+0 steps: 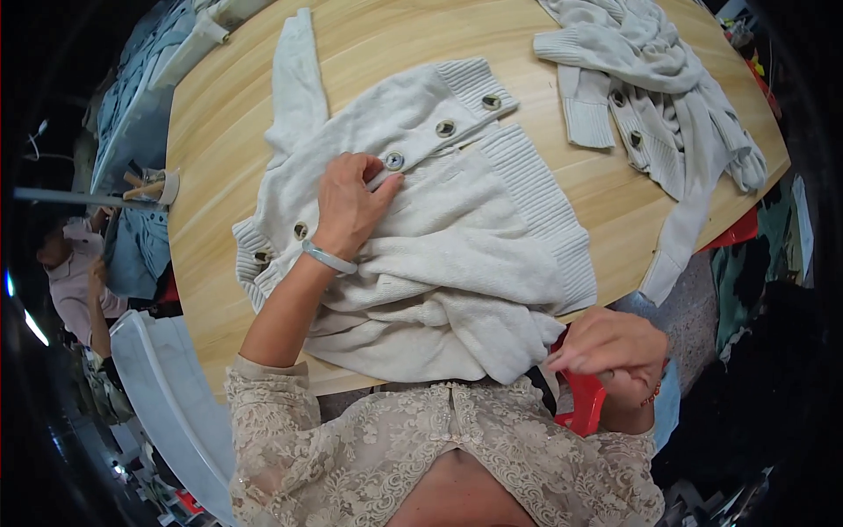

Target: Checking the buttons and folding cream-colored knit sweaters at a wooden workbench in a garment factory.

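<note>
A cream knit cardigan [457,211] lies spread and rumpled on the table in front of me, with dark marbled buttons along its ribbed front edge. My left hand [349,200] is closed on that edge, thumb and fingers pinching the knit beside one button [394,161]. Another button [445,128] sits farther up the same band. At the table's near right edge, just off the cardigan's lower corner, my right hand [615,350] is raised with its fingertips pressed together. Whatever those fingertips may hold is too small to make out.
A second cream cardigan [659,79] is heaped at the far right, one sleeve hanging over the edge of the wooden table [219,132]. White bins [171,378] stand at the left, one with blue garments. A red stool [584,404] is below my right hand. Another person [75,272] is at far left.
</note>
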Demonstrator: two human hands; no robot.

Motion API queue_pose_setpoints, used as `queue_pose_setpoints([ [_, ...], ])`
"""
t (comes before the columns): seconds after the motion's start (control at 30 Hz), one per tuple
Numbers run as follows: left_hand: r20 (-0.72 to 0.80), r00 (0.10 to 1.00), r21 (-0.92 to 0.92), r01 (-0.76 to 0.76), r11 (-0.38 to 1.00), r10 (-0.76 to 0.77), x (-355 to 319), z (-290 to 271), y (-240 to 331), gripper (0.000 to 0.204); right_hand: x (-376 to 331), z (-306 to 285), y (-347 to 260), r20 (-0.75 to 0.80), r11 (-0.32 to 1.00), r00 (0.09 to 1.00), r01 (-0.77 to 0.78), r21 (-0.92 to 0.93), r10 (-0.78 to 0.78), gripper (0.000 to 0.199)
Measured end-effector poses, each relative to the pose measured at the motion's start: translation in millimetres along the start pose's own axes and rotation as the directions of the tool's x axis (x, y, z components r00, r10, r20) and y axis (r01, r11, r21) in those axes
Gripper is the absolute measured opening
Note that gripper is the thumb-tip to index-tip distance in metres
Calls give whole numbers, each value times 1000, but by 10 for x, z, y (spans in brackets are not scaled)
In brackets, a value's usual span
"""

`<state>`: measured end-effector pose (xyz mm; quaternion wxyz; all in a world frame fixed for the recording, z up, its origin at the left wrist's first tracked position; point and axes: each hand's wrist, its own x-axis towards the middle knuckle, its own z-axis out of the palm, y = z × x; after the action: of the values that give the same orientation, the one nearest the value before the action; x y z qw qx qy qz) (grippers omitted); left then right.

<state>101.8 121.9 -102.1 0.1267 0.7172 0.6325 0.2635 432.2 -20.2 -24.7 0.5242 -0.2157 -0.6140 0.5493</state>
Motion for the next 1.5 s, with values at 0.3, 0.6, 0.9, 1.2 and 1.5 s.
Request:
queue_pose_setpoints([
  [0.3,-3,993,-151,113,982,-115,-29,76,-29,27,-211,-222,-45,-141,971,989,-83,-224,52,21],
  [0.6,9,993,-64,115,991,-114,32,14,-377,18,-983,-732,-138,-494,839,866,-327,-435,81,30],
  [0.9,70,997,-136,41,990,-32,240,279,-548,23,-2964,-1447,-8,-967,548,152,-837,-16,204,26],
  [1.2,9,998,-72,55,996,-54,164,329,-295,20,-5405,-948,777,-967,-117,-40,-993,11,250,23],
  [1.5,-34,986,-373,142,917,-166,-31,126,-255,14,-5257,-902,1053,-998,-260,48,-965,-39,-27,24],
])
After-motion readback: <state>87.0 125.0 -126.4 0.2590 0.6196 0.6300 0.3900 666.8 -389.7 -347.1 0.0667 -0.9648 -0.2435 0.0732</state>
